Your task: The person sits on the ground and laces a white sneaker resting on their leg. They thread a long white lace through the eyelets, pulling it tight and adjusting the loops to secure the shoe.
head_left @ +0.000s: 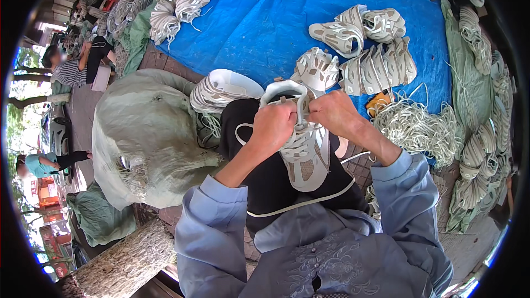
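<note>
Already laced: lower eyelets of the pale shoe (305, 152), centre frame.
Left: top eyelets.
Lace (301, 111): pinched by left hand (274, 125) and right hand (334, 111).

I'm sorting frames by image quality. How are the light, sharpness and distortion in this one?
Head view: bright even daylight, soft shadows; left hand, right hand and the pale shoe they grip are sharp; strong fisheye bending, with the blue tarp curving toward a black rim; people at far left look small and smeared; no strong glare.
</note>
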Demonstrator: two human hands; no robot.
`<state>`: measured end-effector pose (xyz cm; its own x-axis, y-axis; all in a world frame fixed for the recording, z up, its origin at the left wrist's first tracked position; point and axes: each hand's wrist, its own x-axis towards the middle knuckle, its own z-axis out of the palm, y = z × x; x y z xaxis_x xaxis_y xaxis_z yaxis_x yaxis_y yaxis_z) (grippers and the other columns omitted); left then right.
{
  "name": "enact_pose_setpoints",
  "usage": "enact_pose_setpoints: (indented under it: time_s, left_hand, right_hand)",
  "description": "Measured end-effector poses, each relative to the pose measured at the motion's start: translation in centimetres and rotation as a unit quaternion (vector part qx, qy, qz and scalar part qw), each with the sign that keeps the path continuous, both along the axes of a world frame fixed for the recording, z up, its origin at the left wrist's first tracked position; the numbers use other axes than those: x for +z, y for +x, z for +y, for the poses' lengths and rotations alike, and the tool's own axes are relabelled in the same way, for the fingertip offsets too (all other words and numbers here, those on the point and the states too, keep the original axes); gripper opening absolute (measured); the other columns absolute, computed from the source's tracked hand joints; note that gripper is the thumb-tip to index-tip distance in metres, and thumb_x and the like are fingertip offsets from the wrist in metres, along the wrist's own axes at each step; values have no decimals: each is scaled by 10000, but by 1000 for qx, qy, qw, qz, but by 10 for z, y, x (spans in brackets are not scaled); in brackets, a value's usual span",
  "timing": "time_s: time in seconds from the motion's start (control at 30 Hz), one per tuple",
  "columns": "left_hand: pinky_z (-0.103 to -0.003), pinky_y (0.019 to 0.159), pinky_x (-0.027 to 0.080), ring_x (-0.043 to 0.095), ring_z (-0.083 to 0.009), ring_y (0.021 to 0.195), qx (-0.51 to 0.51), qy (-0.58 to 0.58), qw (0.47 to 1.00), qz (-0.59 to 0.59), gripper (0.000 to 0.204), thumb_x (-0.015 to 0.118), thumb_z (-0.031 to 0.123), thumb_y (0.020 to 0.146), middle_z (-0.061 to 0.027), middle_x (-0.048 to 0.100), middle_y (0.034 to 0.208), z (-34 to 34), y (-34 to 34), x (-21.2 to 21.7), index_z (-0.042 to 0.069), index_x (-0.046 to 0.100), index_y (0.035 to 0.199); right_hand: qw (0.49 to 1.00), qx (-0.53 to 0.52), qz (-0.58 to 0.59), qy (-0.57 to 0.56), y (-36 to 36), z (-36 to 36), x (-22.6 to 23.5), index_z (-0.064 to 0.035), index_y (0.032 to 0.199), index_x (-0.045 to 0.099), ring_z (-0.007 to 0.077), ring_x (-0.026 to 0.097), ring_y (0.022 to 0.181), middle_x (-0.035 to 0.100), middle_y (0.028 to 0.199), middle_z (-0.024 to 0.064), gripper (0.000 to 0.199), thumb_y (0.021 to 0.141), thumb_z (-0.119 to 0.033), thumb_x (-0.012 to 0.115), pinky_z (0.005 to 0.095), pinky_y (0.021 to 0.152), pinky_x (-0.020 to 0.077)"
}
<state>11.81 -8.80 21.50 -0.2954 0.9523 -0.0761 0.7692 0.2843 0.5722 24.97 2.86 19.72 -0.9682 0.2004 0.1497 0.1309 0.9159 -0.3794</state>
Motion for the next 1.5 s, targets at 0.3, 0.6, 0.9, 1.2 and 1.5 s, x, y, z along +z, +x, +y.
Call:
enact_pose_setpoints:
  time_s: [0.3, 0.6, 0.9, 1.2, 1.5]
  left_hand:
    - [-335, 590, 455, 593, -252, 607, -65, -58, 988, -128, 134, 524, 84, 716, -134, 595, 647, 12, -14, 3, 40, 625, 793]
    - [-361, 580, 446, 593, -255, 608, -170, -162, 969, -82, 140, 505, 99, 716, -143, 592, 624, 31, -31, 7, 17, 616, 740]
    - [-185, 408, 294, 369, -40, 445, 53, -145, 875, -458, 118, 504, 99, 801, 5, 472, 574, -15, -68, 82, -7, 556, 807]
    - [-260, 430, 340, 458, -113, 473, 41, 119, 985, 118, 89, 510, 65, 804, -47, 473, 572, -1, -110, 135, 20, 533, 877]
    - [-360, 466, 430, 539, -263, 544, -96, 210, 874, 427, 81, 527, 3, 700, -102, 505, 590, 24, -120, 114, 38, 455, 707]
  right_hand:
    - [994, 85, 69, -19, -8, 13, -5, -54, 584, 599, 235, 594, 590, 579, 624, 76, 89, 623, -133, 593, 351, 518, 469]
    - [994, 77, 62, -44, -14, 13, -11, -109, 638, 612, 232, 551, 661, 547, 619, 46, 96, 635, -205, 621, 352, 611, 423]
    - [959, 30, 14, -281, -8, 22, -12, -67, 628, 569, 228, 516, 727, 535, 644, 58, 168, 626, -210, 658, 341, 632, 414]
    - [925, 3, 9, -381, -3, 26, -21, -67, 698, 610, 232, 519, 751, 539, 660, 77, 255, 670, -320, 624, 328, 675, 411]
    - [976, 48, 210, -14, -16, -26, 19, -91, 640, 559, 174, 501, 745, 502, 629, 10, 103, 591, -154, 625, 298, 678, 383]
